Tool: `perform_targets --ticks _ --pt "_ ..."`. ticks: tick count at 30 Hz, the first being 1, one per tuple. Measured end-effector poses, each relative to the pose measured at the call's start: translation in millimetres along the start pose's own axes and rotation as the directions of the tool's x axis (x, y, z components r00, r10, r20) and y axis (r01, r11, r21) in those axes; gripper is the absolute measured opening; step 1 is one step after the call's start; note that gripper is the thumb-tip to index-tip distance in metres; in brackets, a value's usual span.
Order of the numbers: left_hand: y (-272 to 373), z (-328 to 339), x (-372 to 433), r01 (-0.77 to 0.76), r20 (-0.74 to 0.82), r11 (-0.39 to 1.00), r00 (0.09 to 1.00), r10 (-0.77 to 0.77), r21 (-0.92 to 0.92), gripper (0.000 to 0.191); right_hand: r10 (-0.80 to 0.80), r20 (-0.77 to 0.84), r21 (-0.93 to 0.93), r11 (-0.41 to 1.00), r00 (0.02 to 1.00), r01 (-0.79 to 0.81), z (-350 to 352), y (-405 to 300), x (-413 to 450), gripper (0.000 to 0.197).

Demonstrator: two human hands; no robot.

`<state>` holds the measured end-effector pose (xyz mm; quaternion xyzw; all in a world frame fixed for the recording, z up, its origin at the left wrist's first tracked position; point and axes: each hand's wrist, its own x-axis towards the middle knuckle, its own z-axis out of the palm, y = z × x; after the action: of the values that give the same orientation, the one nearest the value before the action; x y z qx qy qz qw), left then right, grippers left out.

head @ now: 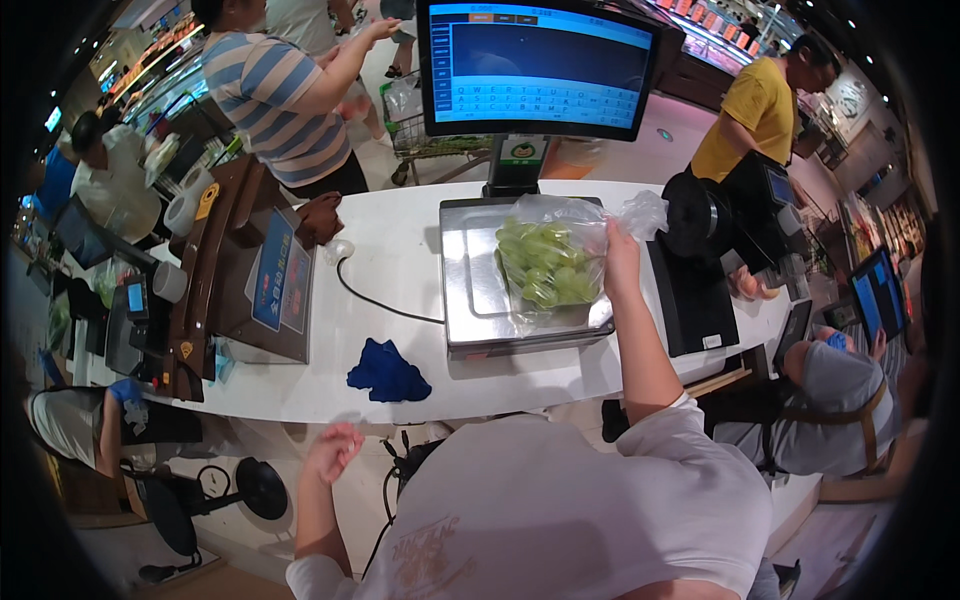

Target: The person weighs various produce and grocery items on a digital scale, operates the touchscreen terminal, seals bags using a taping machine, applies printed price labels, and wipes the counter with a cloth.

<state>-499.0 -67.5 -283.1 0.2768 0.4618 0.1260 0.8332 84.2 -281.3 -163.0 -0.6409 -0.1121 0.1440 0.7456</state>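
Observation:
A clear plastic bag of green grapes lies on the steel plate of a weighing scale. My right hand grips the gathered neck of the bag at the plate's right side. My left hand is raised in front of the counter's near edge, its fingers partly curled, with nothing plainly seen in it. Behind the scale a lit touch screen stands on a post and shows a keyboard. A crumpled dark blue cloth lies on the white counter, left of the scale.
A brown machine stands on the counter's left part, near a black cable. At the right are a black device and bagged produce. Several people stand around, including one in a striped shirt across the counter.

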Motion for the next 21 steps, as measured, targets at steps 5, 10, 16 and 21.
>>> perform_targets --ticks 5,10,16,21 --pt "-54.0 -44.6 -11.9 0.184 -0.139 0.983 0.974 -0.179 0.027 0.04 -0.112 -0.045 -0.492 0.867 0.993 0.075 -14.4 -10.3 -20.4 0.063" --pt "-125.7 -124.2 26.3 0.255 -0.098 0.936 0.953 -0.285 -0.241 0.039 -0.001 -0.021 -0.431 0.902 1.0 -0.008 -39.2 -10.8 -23.1 0.081" --pt "-148.7 -119.7 35.1 0.382 -0.191 0.924 0.905 -0.379 -0.022 0.042 -0.216 -0.091 -0.75 0.657 0.972 0.076 -56.4 -22.0 -21.5 0.076" --pt "-164.4 -125.4 19.7 -0.19 0.192 0.073 0.981 -0.02 0.979 0.037 -0.546 0.022 -0.672 0.613 0.838 0.416 -6.7 -121.9 -34.8 0.036"
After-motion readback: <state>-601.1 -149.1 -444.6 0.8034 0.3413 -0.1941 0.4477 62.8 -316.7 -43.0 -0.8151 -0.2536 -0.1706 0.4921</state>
